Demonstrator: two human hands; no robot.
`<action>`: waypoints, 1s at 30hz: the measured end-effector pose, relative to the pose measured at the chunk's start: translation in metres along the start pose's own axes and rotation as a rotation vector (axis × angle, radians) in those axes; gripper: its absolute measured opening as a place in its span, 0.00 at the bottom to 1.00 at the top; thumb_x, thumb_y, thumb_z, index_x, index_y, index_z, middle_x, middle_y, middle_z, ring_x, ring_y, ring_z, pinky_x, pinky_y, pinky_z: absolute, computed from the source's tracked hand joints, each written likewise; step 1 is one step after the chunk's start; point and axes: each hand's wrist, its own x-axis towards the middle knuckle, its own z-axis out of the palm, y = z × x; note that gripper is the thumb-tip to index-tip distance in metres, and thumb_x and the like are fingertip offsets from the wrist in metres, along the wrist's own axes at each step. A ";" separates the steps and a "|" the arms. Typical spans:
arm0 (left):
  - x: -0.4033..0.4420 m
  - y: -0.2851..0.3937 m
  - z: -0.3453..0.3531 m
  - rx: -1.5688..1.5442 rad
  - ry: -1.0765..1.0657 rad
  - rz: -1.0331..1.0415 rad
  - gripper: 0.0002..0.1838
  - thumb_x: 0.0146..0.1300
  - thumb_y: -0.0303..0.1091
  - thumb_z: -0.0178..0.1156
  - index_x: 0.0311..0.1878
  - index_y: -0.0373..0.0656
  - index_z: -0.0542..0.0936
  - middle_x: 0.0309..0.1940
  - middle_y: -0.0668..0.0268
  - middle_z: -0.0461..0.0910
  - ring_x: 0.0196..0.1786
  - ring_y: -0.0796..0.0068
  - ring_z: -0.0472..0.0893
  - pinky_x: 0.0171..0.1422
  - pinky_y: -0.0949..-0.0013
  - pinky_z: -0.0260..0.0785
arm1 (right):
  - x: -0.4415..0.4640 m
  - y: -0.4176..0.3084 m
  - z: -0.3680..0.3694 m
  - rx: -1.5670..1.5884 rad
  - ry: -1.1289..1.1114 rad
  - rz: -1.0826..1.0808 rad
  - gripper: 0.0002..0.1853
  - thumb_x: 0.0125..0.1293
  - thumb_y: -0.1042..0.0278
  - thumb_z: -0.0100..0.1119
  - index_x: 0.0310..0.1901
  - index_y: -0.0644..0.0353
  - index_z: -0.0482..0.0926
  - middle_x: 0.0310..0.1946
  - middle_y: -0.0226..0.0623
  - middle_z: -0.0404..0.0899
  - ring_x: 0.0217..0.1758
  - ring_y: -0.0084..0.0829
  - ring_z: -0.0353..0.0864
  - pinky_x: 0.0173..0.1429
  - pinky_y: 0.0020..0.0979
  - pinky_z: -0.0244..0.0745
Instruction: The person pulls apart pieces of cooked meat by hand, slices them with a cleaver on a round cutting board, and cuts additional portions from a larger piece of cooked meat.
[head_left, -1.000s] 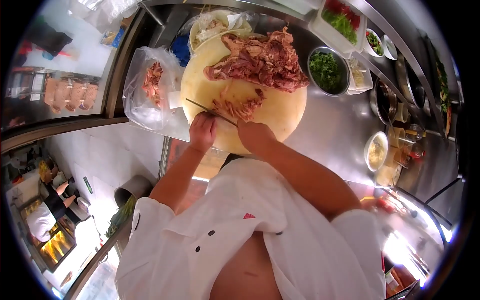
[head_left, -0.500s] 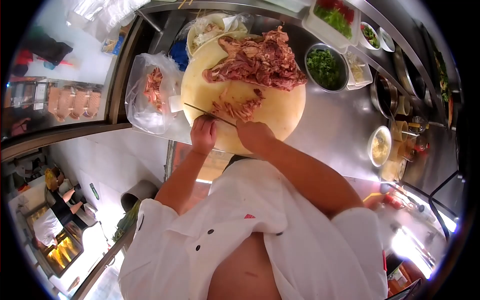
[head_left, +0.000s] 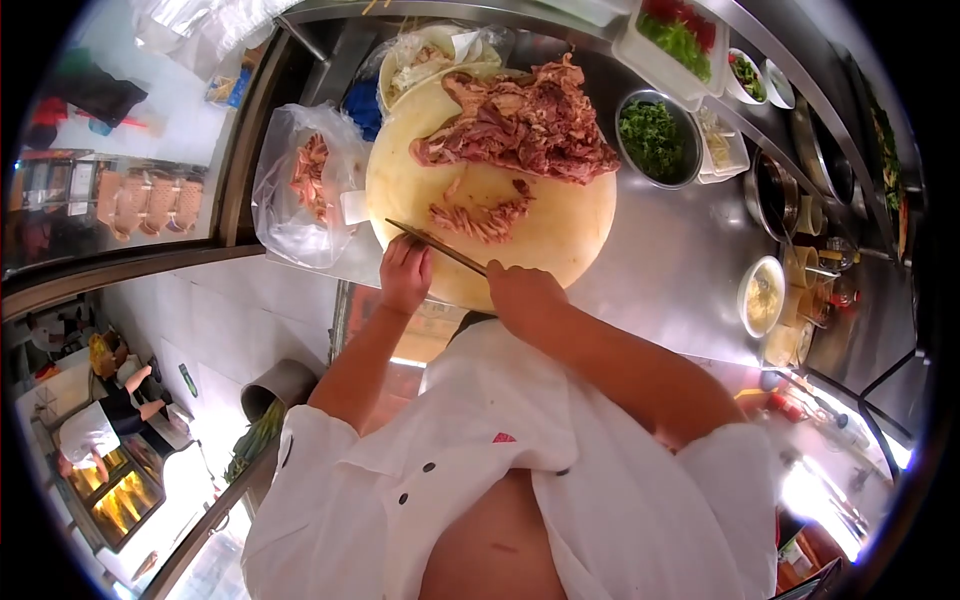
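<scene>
My right hand point(head_left: 525, 298) grips the handle of a knife point(head_left: 442, 246), whose blade points up and left across the near part of a round cutting board point(head_left: 570, 225). My left hand point(head_left: 405, 272) has its fingers curled at the board's near left edge, close under the blade; anything beneath those fingers is hidden. Just beyond the knife lies a small heap of sliced meat point(head_left: 485, 217). A large pile of reddish-brown cooked meat point(head_left: 525, 125) covers the far side of the board.
A clear plastic bag point(head_left: 270, 205) with meat pieces lies left of the board. To the right stand a metal bowl point(head_left: 694, 165) of chopped greens, white containers and a white bowl point(head_left: 748, 318). A shelf edge runs along the upper right. Another person point(head_left: 90, 435) is far off at lower left.
My right hand has shifted slightly right and nearer to me, and the knife's tip has come rightward and lower. My left hand stays almost in place.
</scene>
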 end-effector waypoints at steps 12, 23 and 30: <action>0.000 -0.002 -0.003 -0.015 0.017 0.027 0.09 0.65 0.23 0.68 0.47 0.40 0.86 0.48 0.56 0.86 0.53 0.49 0.85 0.57 0.53 0.82 | 0.014 0.011 0.008 -0.048 0.020 -0.050 0.12 0.73 0.70 0.57 0.54 0.63 0.73 0.41 0.52 0.89 0.44 0.53 0.92 0.46 0.49 0.87; 0.002 0.000 -0.004 -0.028 -0.021 -0.015 0.07 0.66 0.25 0.67 0.46 0.39 0.85 0.48 0.56 0.85 0.53 0.47 0.84 0.58 0.51 0.80 | 0.046 0.022 0.041 0.049 0.165 -0.068 0.12 0.78 0.64 0.54 0.52 0.65 0.75 0.39 0.53 0.89 0.41 0.53 0.91 0.48 0.52 0.85; -0.005 0.010 -0.011 -0.003 0.031 -0.296 0.27 0.67 0.34 0.70 0.65 0.32 0.77 0.63 0.41 0.76 0.66 0.36 0.76 0.70 0.44 0.72 | -0.052 0.072 -0.009 0.672 0.148 0.248 0.16 0.84 0.54 0.57 0.48 0.62 0.76 0.26 0.39 0.78 0.24 0.35 0.75 0.30 0.40 0.74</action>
